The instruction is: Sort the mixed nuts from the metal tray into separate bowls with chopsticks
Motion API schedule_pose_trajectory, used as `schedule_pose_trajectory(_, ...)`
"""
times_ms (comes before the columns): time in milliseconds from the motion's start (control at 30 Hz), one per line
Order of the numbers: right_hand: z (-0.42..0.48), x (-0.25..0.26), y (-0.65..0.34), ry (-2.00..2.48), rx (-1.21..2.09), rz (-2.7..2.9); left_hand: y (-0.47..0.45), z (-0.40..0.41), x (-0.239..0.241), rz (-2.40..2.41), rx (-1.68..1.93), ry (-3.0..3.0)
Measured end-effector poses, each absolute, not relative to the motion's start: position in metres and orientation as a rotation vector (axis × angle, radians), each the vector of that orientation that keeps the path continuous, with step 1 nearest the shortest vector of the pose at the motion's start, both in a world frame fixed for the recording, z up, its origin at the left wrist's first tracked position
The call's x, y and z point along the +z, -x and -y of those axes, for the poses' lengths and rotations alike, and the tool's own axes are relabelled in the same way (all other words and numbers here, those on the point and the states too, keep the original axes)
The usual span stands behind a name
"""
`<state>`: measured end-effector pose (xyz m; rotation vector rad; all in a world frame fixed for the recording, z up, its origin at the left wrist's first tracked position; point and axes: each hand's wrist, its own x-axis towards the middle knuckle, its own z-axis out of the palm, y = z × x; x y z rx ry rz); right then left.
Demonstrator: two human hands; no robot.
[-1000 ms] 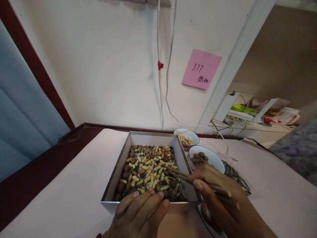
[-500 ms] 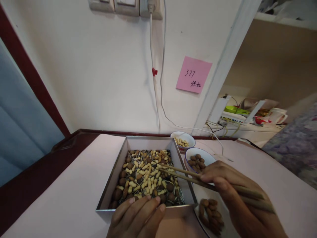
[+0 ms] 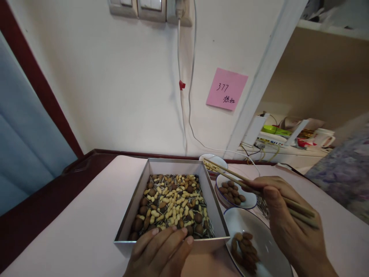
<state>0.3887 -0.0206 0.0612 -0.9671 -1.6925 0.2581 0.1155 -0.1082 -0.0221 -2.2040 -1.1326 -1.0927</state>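
My right hand (image 3: 291, 215) is closed round a pair of wooden chopsticks (image 3: 245, 182). Their tips reach over the far small bowl (image 3: 220, 159), which holds peanuts (image 3: 211, 166); I cannot make out whether a peanut is between them. My left hand (image 3: 161, 250) has its fingers hooked over the near wall of a square metal box (image 3: 217, 204), its thumb hidden. Inside the box lie mixed peanuts, round brown nuts, almonds and striped sunflower seeds (image 3: 170, 204).
A blue-rimmed bowl of brown nuts (image 3: 252, 198) stands right of the box. Nearer is a larger bowl (image 3: 276, 246) with almonds (image 3: 245, 250). Sunflower seeds (image 3: 263, 207) show partly behind my right hand. A white cable (image 3: 219, 149) runs down the wall behind.
My right hand has moved the chopsticks away from the nuts in the box, up and right to over the far bowl. My left hand stays on the box wall.
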Motion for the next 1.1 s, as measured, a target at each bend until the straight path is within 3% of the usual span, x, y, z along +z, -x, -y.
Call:
schedule_pose_trajectory(333, 0.035, 0.071, -0.357, 0.842, 0.499, 2.091, -0.121, 0.109, -0.020, 1.168, -1.063, 2.181)
schedule_pose_trajectory(500, 0.035, 0.064, -0.351, 0.848, 0.552, 2.140, -0.104, 0.110, 0.023, 1.153, -0.803, 2.423)
schedule_pose_trajectory(700, 0.037, 0.060, -0.347, 0.807, 0.560, 2.173, -0.052, 0.086, 0.061, 1.563, -1.039, 2.312)
schedule_pose_trajectory(800, 0.037, 0.061, -0.346, 0.809, 0.554, 2.174, -0.032, 0.069, 0.051, 1.925, -1.398, 2.207)
schedule_pose_trajectory(933, 0.037, 0.060, -0.347, 0.786, 0.541, 2.180, -0.034, 0.060, 0.033, 2.470, -2.281, 2.101)
schedule_pose_trajectory(1033, 0.037, 0.058, -0.347, 0.756, 0.558, 2.183, -0.045, 0.065, 0.024, 2.490, -3.018, 1.857)
schedule_pose_trajectory(1100, 0.037, 0.057, -0.347, 0.755, 0.552, 2.187, -0.050, 0.068, 0.020, 2.384, -3.295, 1.743)
